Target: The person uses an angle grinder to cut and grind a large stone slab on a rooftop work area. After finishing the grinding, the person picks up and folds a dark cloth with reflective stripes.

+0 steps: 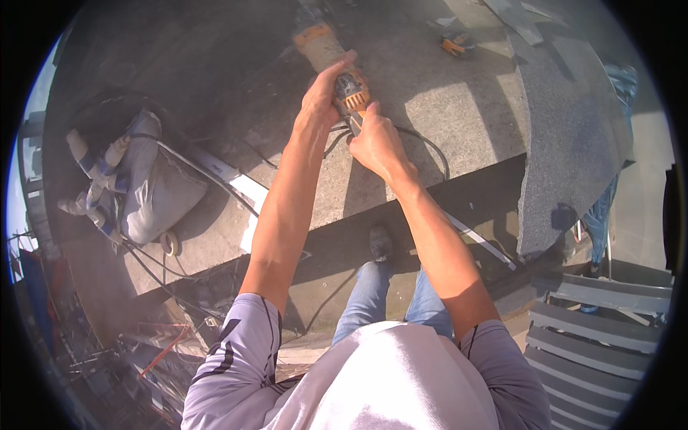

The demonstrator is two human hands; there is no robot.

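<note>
Both my hands are on an orange power tool (pixel 352 92) that looks like an angle grinder, coated in pale dust. My left hand (pixel 322 94) lies against the left side of its body, fingers along the casing. My right hand (pixel 376 143) is closed round the rear end, where a dark cable (pixel 437 152) trails off over the concrete. The tool's head points away from me, low over the concrete surface (pixel 459 122); its tip is blurred by dust, so any disc cannot be made out.
A large grey stone slab (pixel 562 136) leans at the right. An orange tape measure (pixel 456 46) lies at the far right. To the left are a pale sack (pixel 147 197), white pipe fittings (pixel 93 190) and a tape roll (pixel 169 244). Grey slats (pixel 595 330) stand lower right; a step edge runs before me.
</note>
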